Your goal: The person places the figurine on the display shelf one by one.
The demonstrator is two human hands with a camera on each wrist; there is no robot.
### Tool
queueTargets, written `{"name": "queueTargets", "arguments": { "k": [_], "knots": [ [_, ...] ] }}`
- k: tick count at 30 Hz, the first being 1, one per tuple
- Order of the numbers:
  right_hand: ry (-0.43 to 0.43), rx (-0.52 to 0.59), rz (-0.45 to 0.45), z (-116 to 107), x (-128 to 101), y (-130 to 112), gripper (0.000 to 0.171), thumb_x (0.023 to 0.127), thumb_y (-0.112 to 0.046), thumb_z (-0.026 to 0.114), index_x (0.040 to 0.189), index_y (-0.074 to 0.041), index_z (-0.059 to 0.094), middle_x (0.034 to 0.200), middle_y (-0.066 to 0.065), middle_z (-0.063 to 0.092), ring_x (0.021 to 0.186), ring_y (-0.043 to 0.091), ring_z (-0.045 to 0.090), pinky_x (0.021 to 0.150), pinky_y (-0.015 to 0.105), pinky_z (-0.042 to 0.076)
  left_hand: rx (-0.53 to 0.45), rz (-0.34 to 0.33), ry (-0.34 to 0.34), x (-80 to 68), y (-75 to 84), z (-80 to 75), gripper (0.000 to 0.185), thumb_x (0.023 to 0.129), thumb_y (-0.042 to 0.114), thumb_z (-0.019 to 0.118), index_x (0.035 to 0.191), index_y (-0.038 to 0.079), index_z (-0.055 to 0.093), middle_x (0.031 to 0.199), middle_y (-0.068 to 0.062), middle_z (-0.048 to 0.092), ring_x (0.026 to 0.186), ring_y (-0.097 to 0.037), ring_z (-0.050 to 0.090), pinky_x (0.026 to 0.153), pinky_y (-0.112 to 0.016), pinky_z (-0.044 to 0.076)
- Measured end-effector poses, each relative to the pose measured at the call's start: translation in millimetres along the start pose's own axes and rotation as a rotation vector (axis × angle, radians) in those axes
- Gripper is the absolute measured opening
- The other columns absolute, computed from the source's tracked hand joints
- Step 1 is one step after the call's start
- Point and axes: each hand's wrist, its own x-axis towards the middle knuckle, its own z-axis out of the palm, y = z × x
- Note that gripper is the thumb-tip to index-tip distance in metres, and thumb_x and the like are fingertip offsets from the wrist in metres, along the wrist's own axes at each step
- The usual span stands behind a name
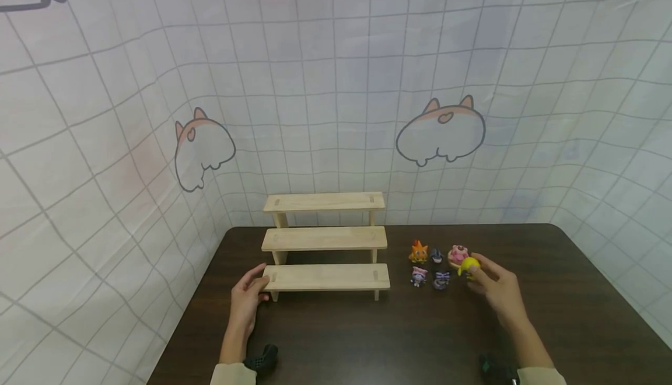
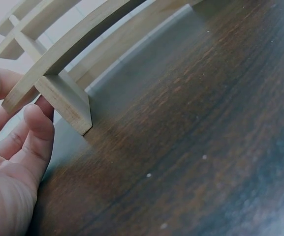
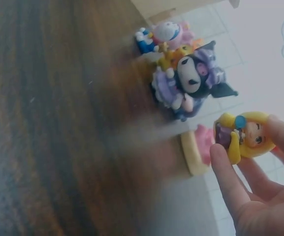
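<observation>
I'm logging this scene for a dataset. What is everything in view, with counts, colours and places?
stepped shelf: 1, pale wood, three tiers, at the table's back, left of centre
table: 1, dark brown wood grain
yellow figurine: 1, yellow, pinched in the right hand
other figurines: 5, orange, dark, pink and two purple, on the table right of the shelf
backdrop: 1, white grid cloth with cartoon animals
left hand: holds the lowest tier's left end
right hand: pinches the yellow figurine

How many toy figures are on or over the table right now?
6. Orange figure, small dark figure and pink figure in the back row; two purple figures in front; yellow figure pinched in the right hand. Others may be hidden.
</observation>
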Motion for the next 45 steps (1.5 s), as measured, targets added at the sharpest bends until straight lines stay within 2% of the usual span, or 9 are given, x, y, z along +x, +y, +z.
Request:
{"name": "queueTargets", "arguments": {
  "k": [3,10,14,17,22,24,26,32,45],
  "knots": [
    [0.019,0.0,-0.009,1,1,-7,0.059,0.105,-0.032,0.058,0.152,-0.001,0.045,0.134,0.018,0.055,0.092,-0.006,0.068,0.084,0.024,0.06,-0.005,-0.003,0.003,0.1,2.3,0.7,0.045,0.099,0.011,0.066,0.143,0.006,0.058,0.103,0.008,0.072,0.084,-0.008,0.063,0.064,-0.023,0.054],
    [0.032,0.005,-0.055,3,1,-22,0.057,0.103,-0.03,0.061,0.15,0.0,0.048,0.135,0.017,0.053,0.094,-0.007,0.067,0.085,0.024,0.059,-0.008,-0.009,-0.003,1.3,4.8,-0.1,0.046,0.099,0.012,0.066,0.144,0.006,0.057,0.099,0.01,0.072,0.083,-0.008,0.062,0.064,-0.022,0.053],
    [0.028,0.028,-0.093,6,0,-29,0.059,0.101,-0.03,0.064,0.148,0.004,0.05,0.125,-0.001,0.061,0.093,-0.006,0.068,0.083,0.024,0.059,-0.012,-0.021,-0.005,3.3,4.8,-1.3,0.046,0.1,0.011,0.065,0.145,0.005,0.056,0.099,0.012,0.072,0.083,-0.008,0.062,0.064,-0.023,0.054],
    [0.027,0.043,-0.106,9,0,-35,0.06,0.1,-0.029,0.067,0.147,0.005,0.05,0.119,-0.011,0.061,0.094,-0.005,0.069,0.084,0.026,0.06,-0.014,-0.017,-0.001,3.9,4.5,-1.3,0.047,0.1,0.011,0.066,0.145,0.004,0.056,0.098,0.011,0.072,0.082,-0.007,0.062,0.064,-0.023,0.054],
    [0.022,0.013,-0.136,17,-1,-46,0.058,0.1,-0.029,0.067,0.147,0.002,0.052,0.136,0.019,0.059,0.095,-0.009,0.066,0.085,0.027,0.06,-0.007,0.007,0.016,2.3,2.6,-0.2,0.045,0.098,0.011,0.067,0.142,0.003,0.058,0.096,0.009,0.072,0.081,-0.008,0.062,0.062,-0.023,0.053],
    [0.017,0.016,-0.152,20,-1,-51,0.057,0.1,-0.029,0.066,0.146,0.002,0.052,0.14,0.026,0.056,0.095,-0.008,0.067,0.084,0.027,0.06,-0.008,0.011,0.022,2.2,2.0,-0.2,0.044,0.098,0.01,0.067,0.141,0.003,0.06,0.095,0.009,0.073,0.081,-0.009,0.063,0.061,-0.023,0.053],
    [0.015,0.019,-0.162,24,-1,-56,0.056,0.1,-0.028,0.067,0.145,0.001,0.054,0.138,0.024,0.059,0.094,-0.007,0.068,0.083,0.027,0.06,-0.003,0.016,0.022,2.4,1.3,-0.6,0.044,0.098,0.01,0.067,0.14,0.003,0.06,0.095,0.009,0.073,0.08,-0.009,0.062,0.061,-0.023,0.053],
    [0.009,0.014,-0.173,37,1,-67,0.054,0.098,-0.031,0.07,0.142,-0.001,0.058,0.123,0.004,0.068,0.093,-0.003,0.07,0.081,0.028,0.061,-0.003,0.013,0.02,3.7,0.7,-0.3,0.042,0.098,0.01,0.066,0.14,0.005,0.061,0.095,0.009,0.072,0.081,-0.009,0.063,0.062,-0.023,0.054],
    [-0.041,0.009,-0.217,62,0,-84,0.049,0.098,-0.028,0.07,0.138,-0.001,0.061,0.124,0.021,0.068,0.092,-0.001,0.07,0.08,0.027,0.061,0.006,0.019,0.02,2.0,-1.8,1.3,0.042,0.098,0.011,0.067,0.139,0.005,0.061,0.098,0.005,0.071,0.081,-0.009,0.062,0.062,-0.023,0.054]
  ]
}}
